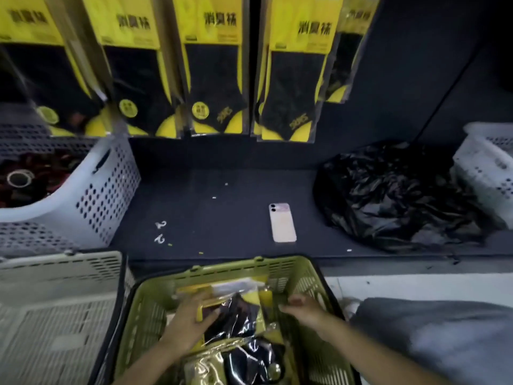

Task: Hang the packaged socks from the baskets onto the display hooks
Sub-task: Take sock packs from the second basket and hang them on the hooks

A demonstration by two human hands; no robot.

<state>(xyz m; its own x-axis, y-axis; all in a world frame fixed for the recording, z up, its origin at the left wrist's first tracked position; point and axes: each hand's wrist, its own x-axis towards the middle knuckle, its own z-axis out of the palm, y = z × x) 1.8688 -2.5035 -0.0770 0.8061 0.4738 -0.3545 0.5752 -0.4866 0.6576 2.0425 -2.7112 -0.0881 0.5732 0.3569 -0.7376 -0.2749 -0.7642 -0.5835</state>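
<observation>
Both hands down in the green basket (211,269): left hand (191,318) spread flat on a packaged sock (236,315), right hand (302,307) curled at the pack's edge, grip hard to tell. Beyond, on the dark shelf (222,212): phone (282,222), loose hooks (160,232), black bag (394,195), white baskets (91,190). Hung sock packs (213,65) above, tops cut off.

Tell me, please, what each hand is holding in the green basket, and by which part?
The left hand rests on a sock pack at its yellow upper-left edge; a closed grip cannot be told. The right hand holds nothing visible.
</observation>
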